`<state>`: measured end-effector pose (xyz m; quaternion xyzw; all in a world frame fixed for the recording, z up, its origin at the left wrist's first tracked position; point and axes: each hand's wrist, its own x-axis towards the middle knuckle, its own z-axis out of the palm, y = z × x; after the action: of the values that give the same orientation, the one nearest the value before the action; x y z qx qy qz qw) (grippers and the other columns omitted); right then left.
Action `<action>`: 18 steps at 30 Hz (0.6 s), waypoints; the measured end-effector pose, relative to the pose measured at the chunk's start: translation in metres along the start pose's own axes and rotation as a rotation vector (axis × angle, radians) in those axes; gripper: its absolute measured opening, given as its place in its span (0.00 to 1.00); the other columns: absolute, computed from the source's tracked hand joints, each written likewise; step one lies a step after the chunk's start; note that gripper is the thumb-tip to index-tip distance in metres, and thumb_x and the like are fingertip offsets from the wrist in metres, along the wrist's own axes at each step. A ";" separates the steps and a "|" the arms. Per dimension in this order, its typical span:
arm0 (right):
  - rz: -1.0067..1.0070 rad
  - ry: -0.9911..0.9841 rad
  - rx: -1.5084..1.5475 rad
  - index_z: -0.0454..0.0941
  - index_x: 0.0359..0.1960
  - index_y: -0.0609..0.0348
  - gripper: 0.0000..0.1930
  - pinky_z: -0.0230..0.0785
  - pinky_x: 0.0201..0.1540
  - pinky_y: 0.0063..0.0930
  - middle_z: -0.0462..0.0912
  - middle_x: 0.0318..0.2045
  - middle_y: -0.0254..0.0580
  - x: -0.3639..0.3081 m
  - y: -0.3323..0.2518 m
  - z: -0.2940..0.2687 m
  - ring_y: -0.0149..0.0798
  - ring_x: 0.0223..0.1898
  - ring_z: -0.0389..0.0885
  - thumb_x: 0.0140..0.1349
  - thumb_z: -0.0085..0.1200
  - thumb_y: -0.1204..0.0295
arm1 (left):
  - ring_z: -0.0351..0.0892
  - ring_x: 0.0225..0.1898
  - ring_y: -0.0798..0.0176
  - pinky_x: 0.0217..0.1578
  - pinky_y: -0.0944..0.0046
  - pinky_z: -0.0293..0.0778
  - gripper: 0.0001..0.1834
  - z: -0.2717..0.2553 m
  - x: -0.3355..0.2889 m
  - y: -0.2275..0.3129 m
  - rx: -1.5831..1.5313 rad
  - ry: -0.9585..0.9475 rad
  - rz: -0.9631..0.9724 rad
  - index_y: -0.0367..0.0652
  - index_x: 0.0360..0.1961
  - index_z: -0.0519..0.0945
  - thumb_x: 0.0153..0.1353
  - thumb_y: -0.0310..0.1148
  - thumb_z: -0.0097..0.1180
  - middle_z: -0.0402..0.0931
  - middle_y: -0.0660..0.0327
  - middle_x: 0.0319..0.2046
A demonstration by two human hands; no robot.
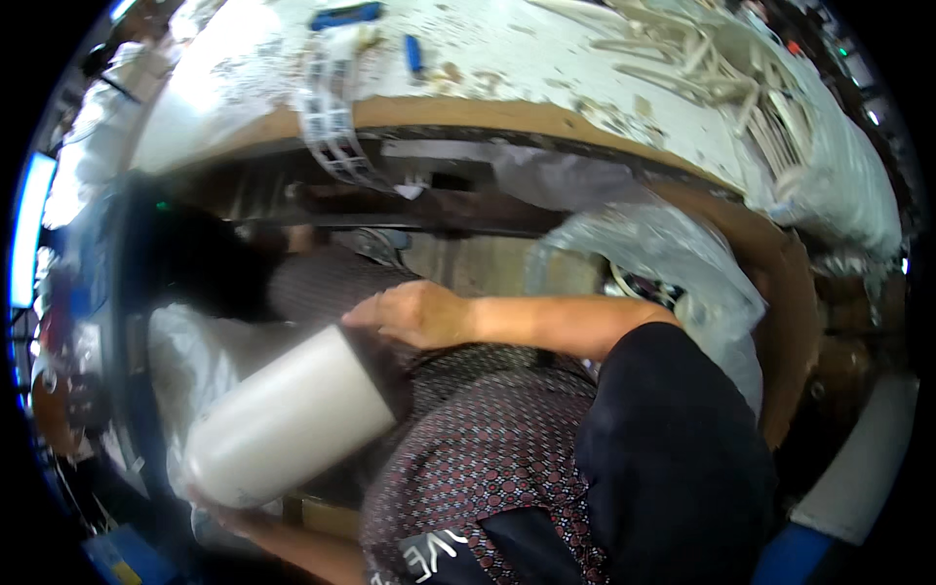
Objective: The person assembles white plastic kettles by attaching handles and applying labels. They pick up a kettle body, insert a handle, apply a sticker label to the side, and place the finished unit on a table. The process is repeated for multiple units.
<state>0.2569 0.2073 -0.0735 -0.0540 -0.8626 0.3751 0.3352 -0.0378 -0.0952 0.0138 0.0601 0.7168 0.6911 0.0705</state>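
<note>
White cylindrical roll (pixel 288 419) lying tilted in the lower left, one flat end up toward the right hand (pixel 414 312), the other end down at the left hand (pixel 229 515). Carried crosswise in front of the body, over a lap in a dark patterned shirt (pixel 478 448), below the edge of the desk (pixel 458 112). Right hand curled over the upper end of the roll, fingers bent down onto it, gripping or steadying. Left hand mostly hidden beneath the lower end; cupped under it by the look of things, though cannot tell how tightly closed.

Seemingly mid-carry: roll lifted and held at both ends, not yet set anywhere. Next move likely calling for a firm two-ended hold and a level turn, with care around the desk's overhanging brown edge.

Around: clear plastic bag (pixel 673 273) bunched to the right, pale sack (pixel 180 356) behind the roll on the left, strip of printed labels (pixel 331 117) hanging over the desk edge, blue marker (pixel 413 53) and light slats (pixel 712 68) on top. Tight space under the desk, bags crowding both sides.
</note>
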 end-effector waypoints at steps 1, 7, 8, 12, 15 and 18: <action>0.001 0.006 -0.036 0.71 0.60 0.49 0.27 0.75 0.47 0.37 0.81 0.48 0.43 -0.026 0.006 -0.021 0.46 0.44 0.82 0.57 0.58 0.72 | 0.67 0.61 0.52 0.60 0.53 0.65 0.39 0.005 -0.002 0.010 0.045 0.022 0.016 0.37 0.65 0.65 0.70 0.61 0.33 0.68 0.50 0.61; 1.369 -0.437 -0.321 0.83 0.36 0.60 0.21 0.73 0.38 0.44 0.84 0.32 0.50 -0.293 0.040 -0.145 0.47 0.33 0.82 0.63 0.54 0.52 | 0.63 0.65 0.51 0.64 0.49 0.59 0.36 0.045 -0.012 0.047 0.119 -0.035 0.042 0.44 0.66 0.64 0.68 0.60 0.36 0.63 0.55 0.66; 1.433 -0.689 -0.482 0.83 0.36 0.59 0.19 0.73 0.41 0.45 0.85 0.35 0.50 -0.314 0.032 -0.163 0.51 0.36 0.83 0.63 0.53 0.55 | 0.64 0.64 0.51 0.63 0.49 0.59 0.36 0.035 -0.010 0.044 0.146 -0.068 0.082 0.43 0.66 0.65 0.68 0.60 0.36 0.64 0.55 0.65; 1.926 -0.708 -0.660 0.76 0.55 0.56 0.29 0.66 0.60 0.45 0.69 0.62 0.50 -0.442 0.023 -0.160 0.54 0.62 0.68 0.50 0.63 0.61 | 0.67 0.61 0.53 0.61 0.52 0.61 0.34 0.005 0.044 0.021 0.244 -0.242 0.211 0.42 0.63 0.68 0.68 0.58 0.38 0.69 0.56 0.61; 1.582 -0.736 -0.668 0.75 0.56 0.49 0.28 0.63 0.61 0.44 0.69 0.59 0.45 -0.469 0.035 -0.125 0.51 0.61 0.66 0.49 0.61 0.65 | 0.68 0.61 0.53 0.61 0.52 0.61 0.34 0.000 0.051 0.028 0.239 -0.211 0.181 0.43 0.63 0.68 0.67 0.58 0.41 0.70 0.55 0.60; 1.330 -0.669 -0.430 0.75 0.55 0.48 0.28 0.66 0.57 0.45 0.76 0.52 0.48 -0.461 0.043 -0.093 0.55 0.55 0.73 0.48 0.58 0.65 | 0.70 0.60 0.53 0.60 0.51 0.64 0.34 0.005 0.049 0.037 0.446 -0.199 0.356 0.43 0.64 0.68 0.66 0.58 0.43 0.70 0.54 0.60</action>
<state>0.6627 0.1355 -0.3046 -0.5082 -0.7581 0.3181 -0.2566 -0.0857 -0.0796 0.0495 0.2662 0.8187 0.5088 0.0032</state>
